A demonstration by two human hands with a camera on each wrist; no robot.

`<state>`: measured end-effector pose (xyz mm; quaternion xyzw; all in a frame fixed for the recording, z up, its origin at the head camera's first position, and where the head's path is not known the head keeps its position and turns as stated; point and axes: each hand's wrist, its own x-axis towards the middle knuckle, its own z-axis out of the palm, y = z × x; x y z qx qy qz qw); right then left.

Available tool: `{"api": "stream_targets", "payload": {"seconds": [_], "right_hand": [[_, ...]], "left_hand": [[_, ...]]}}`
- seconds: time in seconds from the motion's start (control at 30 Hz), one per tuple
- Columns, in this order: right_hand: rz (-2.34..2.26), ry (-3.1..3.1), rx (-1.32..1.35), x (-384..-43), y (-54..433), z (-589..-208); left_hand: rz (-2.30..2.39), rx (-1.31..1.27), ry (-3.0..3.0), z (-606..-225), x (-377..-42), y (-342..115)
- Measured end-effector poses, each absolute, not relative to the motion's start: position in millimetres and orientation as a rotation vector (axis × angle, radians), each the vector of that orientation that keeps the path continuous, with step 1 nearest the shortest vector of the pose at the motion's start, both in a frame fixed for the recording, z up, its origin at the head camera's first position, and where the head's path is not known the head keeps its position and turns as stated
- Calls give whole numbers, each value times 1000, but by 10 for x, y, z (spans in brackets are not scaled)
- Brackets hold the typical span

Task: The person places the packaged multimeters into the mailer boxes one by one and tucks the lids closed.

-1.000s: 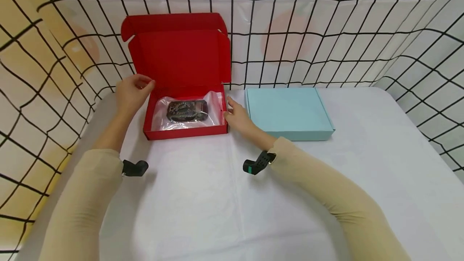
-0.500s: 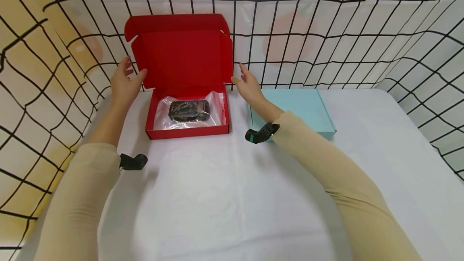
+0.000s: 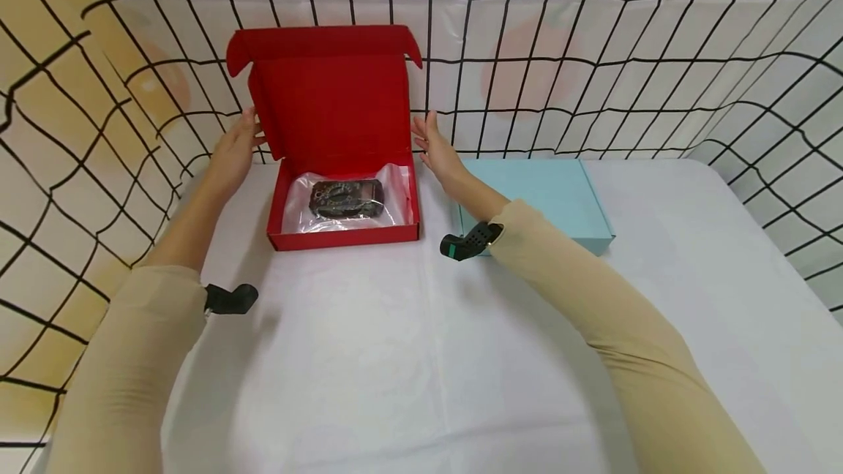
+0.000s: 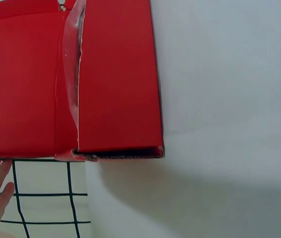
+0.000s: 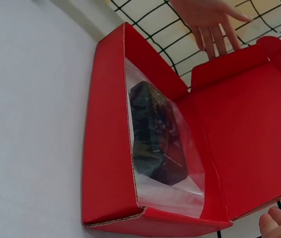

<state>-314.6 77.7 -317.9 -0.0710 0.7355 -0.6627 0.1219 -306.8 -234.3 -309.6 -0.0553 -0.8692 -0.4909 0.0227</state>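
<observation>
A red cardboard box (image 3: 342, 241) stands with its lid (image 3: 332, 108) raised against the wire grid. Inside it lies a dark, rounded rectangular item (image 3: 346, 199), printed on top and wrapped in a clear plastic bag (image 5: 172, 201). My left hand (image 3: 233, 148) is at the lid's left side flap, fingers extended along its outer side; the left wrist view catches those fingers (image 4: 0, 173) at the lid's edge. On the opposite side, my right hand (image 3: 440, 152) is beside the lid's right edge with loosely extended fingers. Neither hand grips anything.
To the right of the red box sits a closed light blue box (image 3: 540, 200), partly behind my right forearm. Black wire grid (image 3: 500, 64) rises behind and along both sides of the white-covered table (image 3: 369, 357). A small black device is strapped on each wrist.
Both hands have risen from the box's sides to the lid's side flaps. The flaps now stand folded further inward, where before they spread outward. The dark item stays in place.
</observation>
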Motion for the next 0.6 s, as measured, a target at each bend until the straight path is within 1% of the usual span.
{"api": "stream_targets", "payload": {"seconds": [0.13,0.6], "right_hand": [[-1946,2135,-193,-3133,801,-3198],[-1967,1962,-133,-3030,992,-3311]], "left_hand": [[-1587,-237,-2660,-3101,-3035,-2383],[-1822,-204,-2660,-3153,-2773,-2558]]}}
